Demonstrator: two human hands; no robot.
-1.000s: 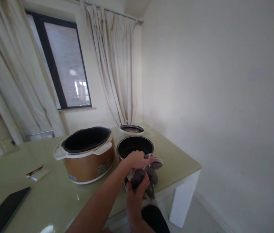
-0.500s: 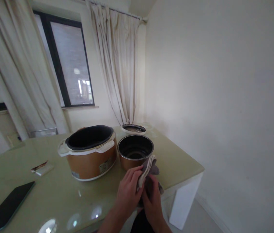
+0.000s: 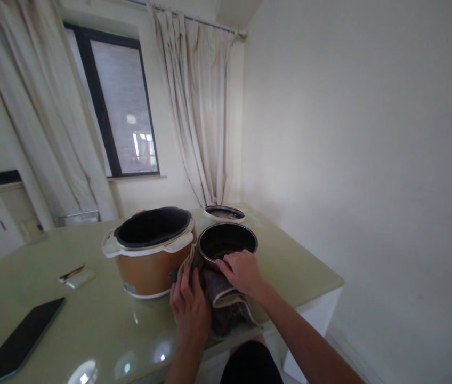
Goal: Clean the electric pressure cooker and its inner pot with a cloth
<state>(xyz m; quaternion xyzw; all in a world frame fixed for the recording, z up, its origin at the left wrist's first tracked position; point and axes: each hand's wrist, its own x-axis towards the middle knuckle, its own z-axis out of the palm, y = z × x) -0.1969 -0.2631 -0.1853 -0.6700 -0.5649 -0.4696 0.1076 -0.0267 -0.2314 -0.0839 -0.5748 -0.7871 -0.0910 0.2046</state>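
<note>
A pot [image 3: 228, 229] with a dark inside and a brown outside stands on the table, beside the larger brown and white cooker [image 3: 150, 274]. A grey-brown cloth [image 3: 229, 312] with a pale edge lies bunched against the pot's near side and hangs toward the table edge. My left hand [image 3: 191, 306] is closed on the cloth's left part, between pot and cooker. At the pot's near rim, my right hand [image 3: 244, 271] is closed, its fingers curled over the rim above the cloth. Parts of the fingers are hidden.
Behind the pot lies a round lid [image 3: 225, 214] with its inside up. A dark flat tablet-like slab [image 3: 20, 341] and a small packet [image 3: 78, 277] rest on the left of the glossy green table [image 3: 102, 330]. The wall [image 3: 370, 160] rises beyond the table's right side.
My hands have moved apart from the bunched cloth: the left toward the cooker, the right up to the pot's rim. The cloth is now spread along the pot's near side.
</note>
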